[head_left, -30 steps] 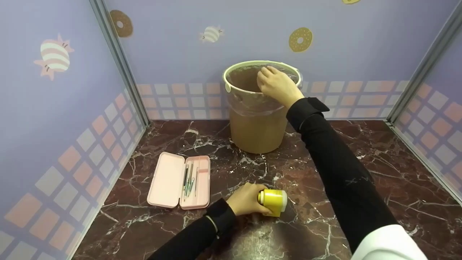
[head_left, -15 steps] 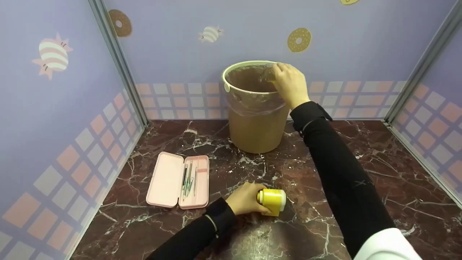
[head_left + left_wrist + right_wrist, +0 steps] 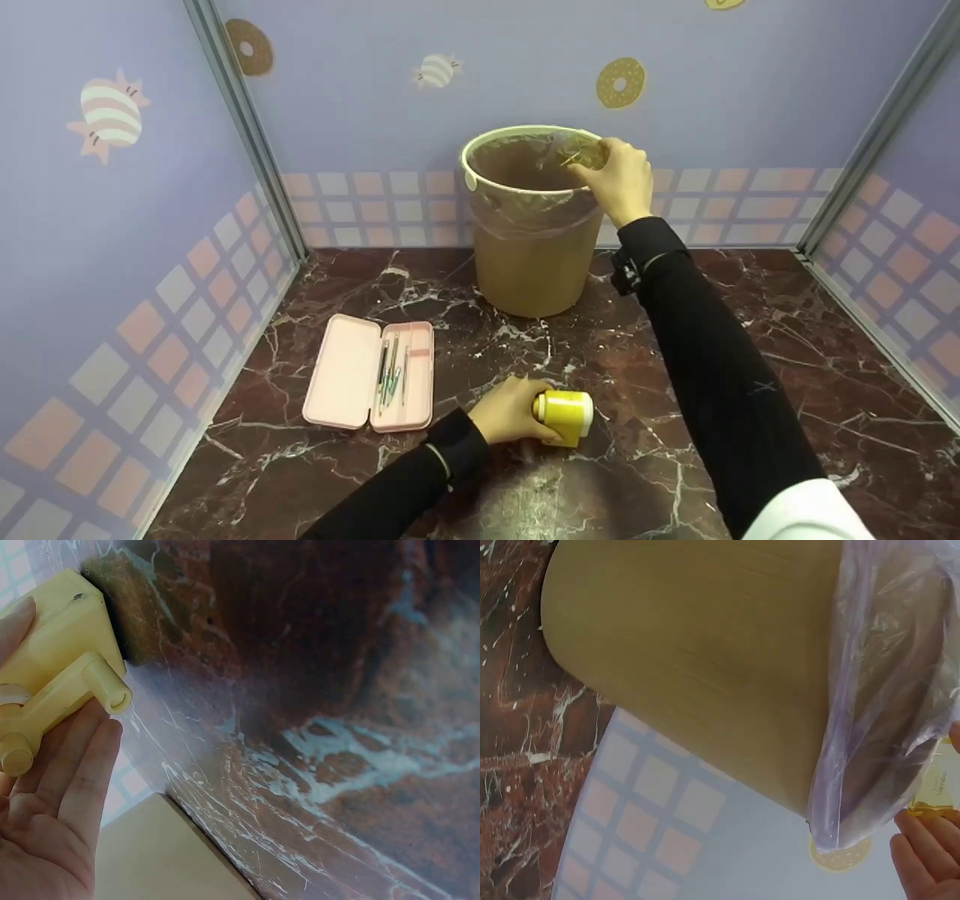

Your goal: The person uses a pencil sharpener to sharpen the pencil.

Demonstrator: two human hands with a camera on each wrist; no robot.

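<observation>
In the head view my left hand (image 3: 510,411) holds a yellow pencil sharpener (image 3: 566,420) on the dark marble table. Its crank (image 3: 60,701) shows in the left wrist view, with my fingers around the body. My right hand (image 3: 626,180) pinches a see-through yellow box (image 3: 581,154), which looks like a shavings drawer, tilted at the right rim of a brown waste bin (image 3: 534,262). Part of this box (image 3: 937,784) appears at the right wrist view's edge, beside the bin's clear plastic liner (image 3: 836,705). Whether anything is inside the box I cannot tell.
A pink pencil case (image 3: 341,371) lies unfolded left of the sharpener, with several pencils (image 3: 394,375) in one half. Patterned panels (image 3: 375,97) close off the back and both sides. The bin stands close to the back panel.
My right hand has drawn from over the bin's mouth to its right rim and turned, bringing the yellow box into sight. My left hand and the sharpener have stayed put.
</observation>
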